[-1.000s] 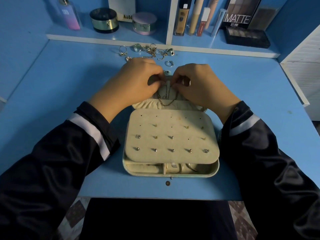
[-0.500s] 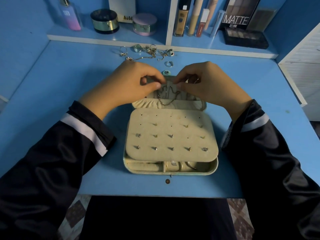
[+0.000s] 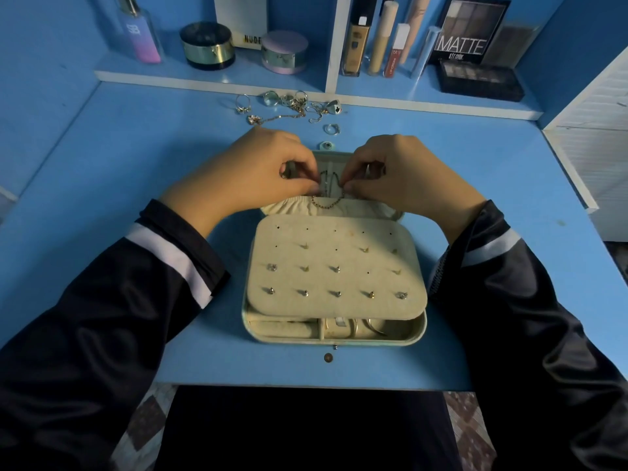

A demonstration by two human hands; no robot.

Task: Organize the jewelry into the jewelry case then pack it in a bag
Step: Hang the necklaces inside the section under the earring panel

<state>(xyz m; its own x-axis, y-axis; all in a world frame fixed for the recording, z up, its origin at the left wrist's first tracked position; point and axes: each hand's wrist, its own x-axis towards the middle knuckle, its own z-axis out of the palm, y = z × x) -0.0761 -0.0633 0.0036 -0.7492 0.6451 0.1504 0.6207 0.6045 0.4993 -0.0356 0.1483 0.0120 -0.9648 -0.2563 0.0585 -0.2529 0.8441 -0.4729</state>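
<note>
An open pale-green jewelry case (image 3: 334,338) lies on the blue desk in front of me. Its cream earring panel (image 3: 334,266) carries several stud earrings and covers most of the lower tray. A gold chain necklace (image 3: 328,202) hangs inside the case's raised lid, above a gathered fabric pocket. My left hand (image 3: 258,171) and my right hand (image 3: 404,171) meet over the lid, each pinching the chain near its top with thumb and forefinger. Loose rings and another chain (image 3: 289,105) lie on the desk behind the case.
A shelf at the back holds a perfume bottle (image 3: 139,32), two round jars (image 3: 207,45), cosmetic tubes (image 3: 380,39) and eyeshadow palettes (image 3: 479,79). A small ring (image 3: 332,129) lies just beyond the lid. A white cabinet (image 3: 598,130) stands at the right.
Both hands have stayed over the lid, shifting slightly apart and back together while working the chain. The case has not moved.
</note>
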